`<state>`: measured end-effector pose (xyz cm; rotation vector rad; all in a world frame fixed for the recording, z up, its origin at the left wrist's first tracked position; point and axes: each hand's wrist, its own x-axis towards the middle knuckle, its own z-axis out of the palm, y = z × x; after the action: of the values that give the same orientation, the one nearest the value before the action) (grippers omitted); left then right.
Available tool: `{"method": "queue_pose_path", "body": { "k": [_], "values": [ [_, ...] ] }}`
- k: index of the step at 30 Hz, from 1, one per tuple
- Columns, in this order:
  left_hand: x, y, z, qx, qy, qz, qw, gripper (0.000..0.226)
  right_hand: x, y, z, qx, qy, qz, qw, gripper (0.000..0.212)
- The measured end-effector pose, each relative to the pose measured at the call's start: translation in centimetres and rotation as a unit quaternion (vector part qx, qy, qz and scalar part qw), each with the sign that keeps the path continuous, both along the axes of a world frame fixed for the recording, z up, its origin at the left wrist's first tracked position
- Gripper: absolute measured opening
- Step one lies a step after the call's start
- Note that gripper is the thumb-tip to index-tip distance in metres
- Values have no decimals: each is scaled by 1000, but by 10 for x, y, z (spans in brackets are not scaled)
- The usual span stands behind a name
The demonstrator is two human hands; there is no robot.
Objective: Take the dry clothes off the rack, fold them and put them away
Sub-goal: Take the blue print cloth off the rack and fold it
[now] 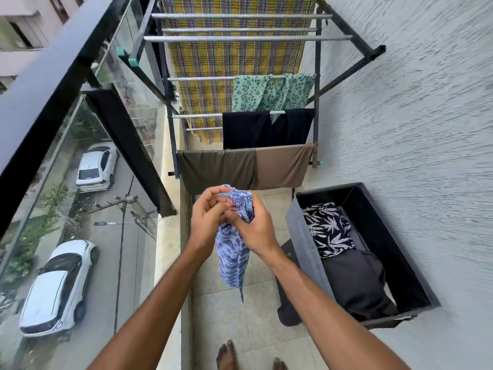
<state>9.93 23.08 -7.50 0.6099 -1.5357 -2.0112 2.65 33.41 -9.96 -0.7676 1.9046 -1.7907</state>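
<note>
On a narrow balcony strip, walking room is a single lane of pale square floor tiles [229,316], hemmed on the left by a low ledge under a glass railing [128,108] with a black top bar, and on the right by a rough, ridged plaster wall [426,129]. Drying rack [317,121], dark frame with grey round bars, spans the far end almost wall to railing. Storage box [298,236], grey fabric outside and black inside, rectangular with straight edges, stands against the wall and takes up the right half of the lane; the open tiles lie between it and the ledge. The person's bare feet [226,355] stand on these tiles. Left hand [206,222] and right hand [256,231] meet at mid-frame, fingers of both curled around the bunched top of a thin blue patterned cloth [232,263]; its loose tail hangs limp between the forearms, clear of rack and box. On the rack hang a yellow checked cloth [229,57], a green floral garment [250,92], a black garment [245,129], then an olive cloth [216,169] beside a brown cloth [280,166] on the nearest bar, both smooth and draped flat. Inside the box lie a folded black-and-white leaf-print garment [328,231] and a dark grey folded garment [357,284], side by side and touching.
</note>
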Motion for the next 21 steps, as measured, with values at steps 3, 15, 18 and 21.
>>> {"method": "queue_pose_path", "body": {
  "k": [3,15,18,21],
  "values": [
    [-1,0,-6,-12,2,-3,1000,46,-5,2,-1,10,6,-6,1000,35],
    [3,-15,-49,152,-166,-177,958,90,-52,31,14,-17,-214,-2,977,47],
    [-10,-6,-32,80,-138,-177,971,68,-59,37,23,3,-211,30,977,33],
    [-17,-2,-22,-51,-145,-109,982,79,-67,44,22,51,-64,-35,996,42]
  ]
}}
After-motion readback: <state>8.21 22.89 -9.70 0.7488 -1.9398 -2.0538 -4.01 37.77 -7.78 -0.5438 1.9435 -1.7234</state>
